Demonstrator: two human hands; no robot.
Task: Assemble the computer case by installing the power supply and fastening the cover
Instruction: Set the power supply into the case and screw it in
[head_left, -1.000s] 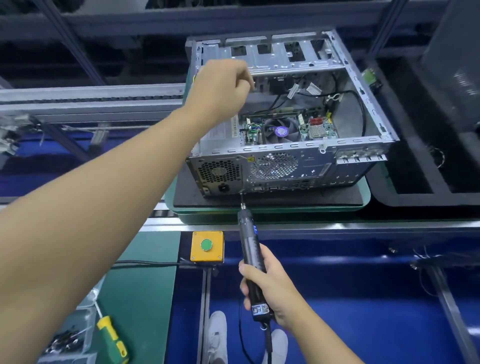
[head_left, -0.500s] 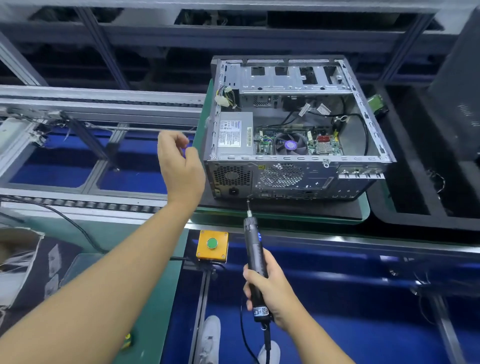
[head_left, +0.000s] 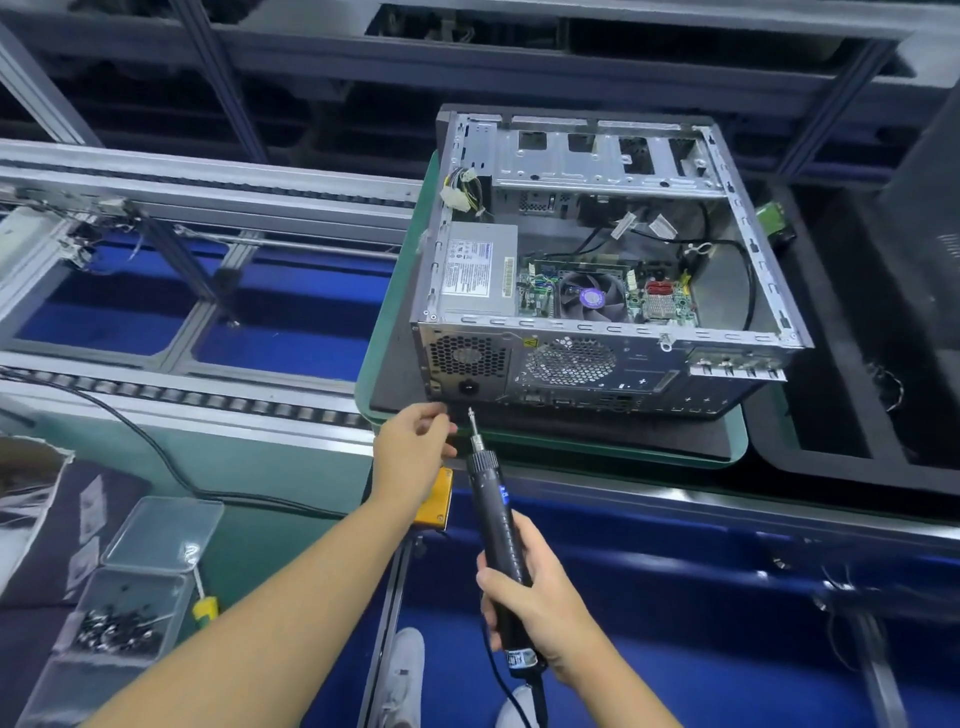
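Observation:
The open computer case (head_left: 597, 364) lies on a black mat on a green pallet (head_left: 675, 452), rear panel facing me, with no cover on it. The grey power supply (head_left: 478, 270) sits in the near-left corner of the case. My right hand (head_left: 540, 618) grips a black electric screwdriver (head_left: 498, 545), its bit pointing up at the rear panel just below the power socket. My left hand (head_left: 410, 452) is beside the bit, thumb and forefinger pinching what looks like a small dark screw (head_left: 445, 415).
A yellow button box (head_left: 436, 499) sits partly behind my left wrist. A clear box of screws (head_left: 119, 623) and a yellow-handled screwdriver (head_left: 205, 605) lie at the lower left. A black tray (head_left: 831, 457) stands right of the pallet. Conveyor rails (head_left: 208, 395) run left.
My left hand came out of the case, swung left and down, and now sits at the screwdriver bit. The view shifted left. The right hand and screwdriver stayed about where they were.

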